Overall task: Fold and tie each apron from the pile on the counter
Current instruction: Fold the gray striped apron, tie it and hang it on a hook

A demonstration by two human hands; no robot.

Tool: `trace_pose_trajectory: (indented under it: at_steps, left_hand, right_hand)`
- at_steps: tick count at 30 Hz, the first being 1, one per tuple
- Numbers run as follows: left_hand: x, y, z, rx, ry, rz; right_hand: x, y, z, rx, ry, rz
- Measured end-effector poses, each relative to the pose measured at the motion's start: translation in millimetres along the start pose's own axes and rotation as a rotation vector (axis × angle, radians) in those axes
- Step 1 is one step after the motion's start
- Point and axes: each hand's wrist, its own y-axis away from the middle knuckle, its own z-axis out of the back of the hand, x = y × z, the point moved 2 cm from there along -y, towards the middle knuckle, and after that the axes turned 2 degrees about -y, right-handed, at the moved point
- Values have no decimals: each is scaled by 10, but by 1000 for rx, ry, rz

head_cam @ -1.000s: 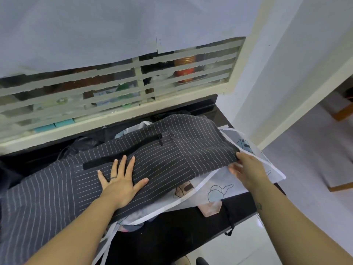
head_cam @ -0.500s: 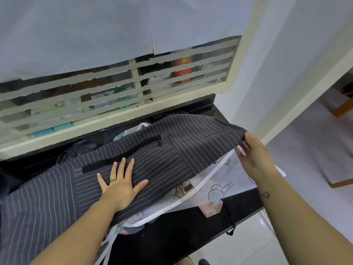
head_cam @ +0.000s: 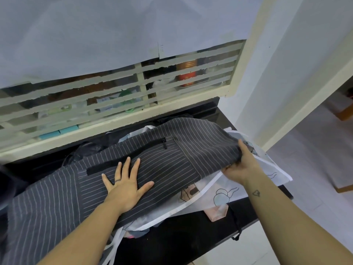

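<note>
The dark pinstriped apron (head_cam: pixel 172 159) lies spread across the pile on the black desk (head_cam: pixel 181 236), covering most of a white printed apron (head_cam: pixel 267 165) beneath it. The left hand (head_cam: pixel 126 186) presses flat on the striped cloth, fingers spread. The right hand (head_cam: pixel 241 165) grips the apron's right edge, fingers curled round it.

Left hand (head_cam: pixel 125 188) – band tattoo (head_cam: pixel 117 180), right forearm (head_cam: pixel 277 207) – triangle tattoo (head_cam: pixel 256 193)

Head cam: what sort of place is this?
Probably a home kitchen or utility corner: a glossy black counter holding a striped apron on a pile of cloth, and a slatted window with a red jar and packets behind it.
</note>
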Motion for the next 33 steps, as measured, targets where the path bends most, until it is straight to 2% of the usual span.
trace_pose_trajectory:
  at_steps: [4, 7, 10, 12, 14, 16, 18, 20, 22, 25, 28, 30, 33]
  left_hand:
    - [-201, -109, 254, -177, 81, -88]
    - [-460, -276, 399, -195, 85, -160]
    - [-644, -412, 459, -55, 125, -203]
    - [-708, -453, 425, 149, 92, -212]
    - [-746, -448, 378, 265, 11, -209]
    - [-763, -443, 372, 265, -1, -199]
    - [-768, -409, 398, 161, 65, -217]
    - [-728, -284, 456, 14, 307, -250]
    - [-615, -92, 519, -68, 690, -224]
    - [-256, 200, 655, -35, 1259, -45]
    - [234, 426, 793, 76, 1727, 94]
    - [474, 616, 910, 134, 1922, 110]
    - [708, 927, 1086, 117, 1930, 73]
  right_hand:
    - [151, 12, -160, -37, 112, 213]
    - [221, 218, -254, 69, 156, 341]
    - [253, 446, -287, 189, 155, 376]
    - [246, 512, -282, 191, 144, 371]
    - [195, 541, -271, 165, 139, 357]
    - [138, 587, -293, 147, 129, 344]
    - [120, 660, -362, 163, 141, 359]
    - [118, 786, -495, 217, 190, 400]
    - [60, 987, -696, 291, 268, 438]
    - [-239, 1311, -1048, 460, 529, 491]
    - [-767, 1513, -1322, 805, 888, 599]
    - [-1183, 1592, -1401, 1004, 1044, 637]
    - [-1950, 1602, -1373, 1221, 1239, 539]
